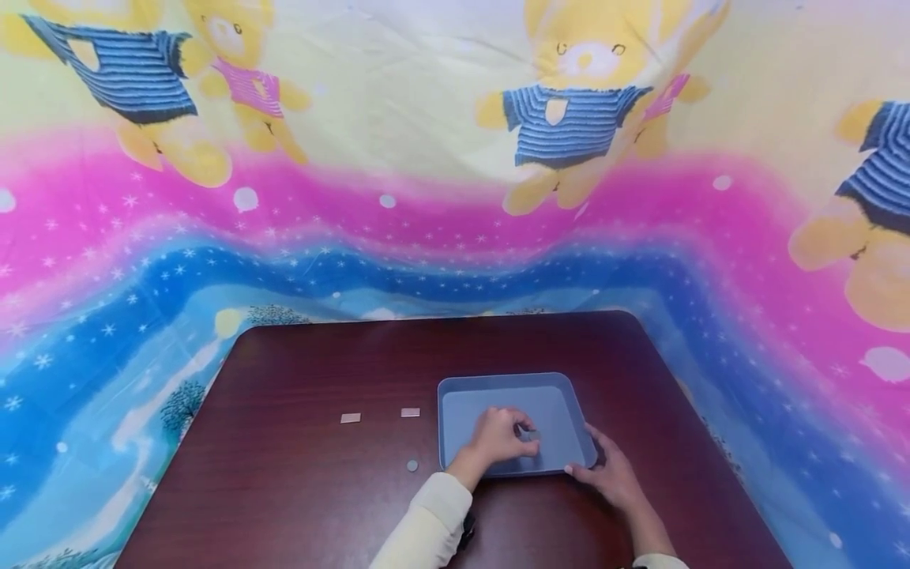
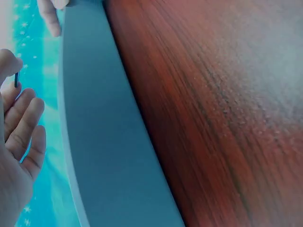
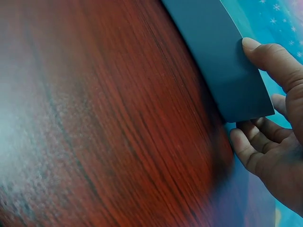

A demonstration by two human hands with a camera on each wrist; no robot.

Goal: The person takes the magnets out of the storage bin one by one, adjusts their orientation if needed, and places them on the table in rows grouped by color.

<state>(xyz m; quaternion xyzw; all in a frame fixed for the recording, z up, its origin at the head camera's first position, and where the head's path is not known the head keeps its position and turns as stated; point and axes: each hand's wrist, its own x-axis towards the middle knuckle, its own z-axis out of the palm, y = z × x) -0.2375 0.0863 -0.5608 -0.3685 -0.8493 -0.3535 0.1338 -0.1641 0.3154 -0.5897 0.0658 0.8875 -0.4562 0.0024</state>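
Note:
A grey rectangular tray (image 1: 509,382) lies on the dark wooden table. Over its inside is my left hand (image 1: 502,435), pinching a small thin grey disc (image 2: 17,79) between thumb and forefinger; in the left wrist view it appears edge-on as a dark sliver, while the other fingers are loosely bent. At the tray's near right corner, my right hand (image 1: 617,476) grips the rim. Its thumb presses the front wall (image 3: 227,61) and the fingers curl around the corner. Left of the tray, a small round grey disc (image 1: 412,466) rests on the table.
Two small pale rectangular pieces (image 1: 351,418) (image 1: 410,412) lie on the table (image 1: 298,363) left of the tray. A printed curtain with bears (image 1: 576,126) hangs behind and along the sides of the table.

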